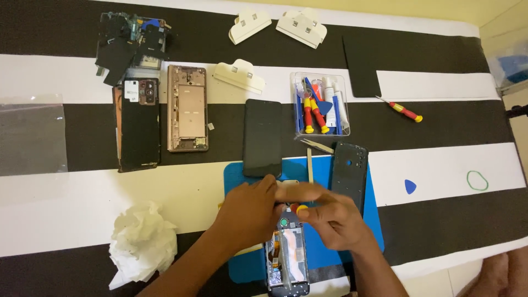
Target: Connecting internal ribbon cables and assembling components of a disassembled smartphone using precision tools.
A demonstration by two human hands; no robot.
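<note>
An opened phone body [287, 257] with bare circuitry lies on a blue mat [236, 176] near the front edge. My left hand [247, 212] rests on its upper left end and steadies it. My right hand [327, 212] hovers over the phone's top, fingers spread, pinching a small screwdriver with a yellow and red cap [300, 209] that points down at the phone. Just beyond the hands a dark phone screen [262, 138] and a black back cover [348, 170] lie partly on the mat.
A clear tool box [320, 104], a loose screwdriver [400, 109], tweezers [316, 145], a blue pick [410, 186], a green ring [477, 180], white holders [301, 26], two more dismantled phones [187, 108], loose parts [131, 44], crumpled tissue [142, 242].
</note>
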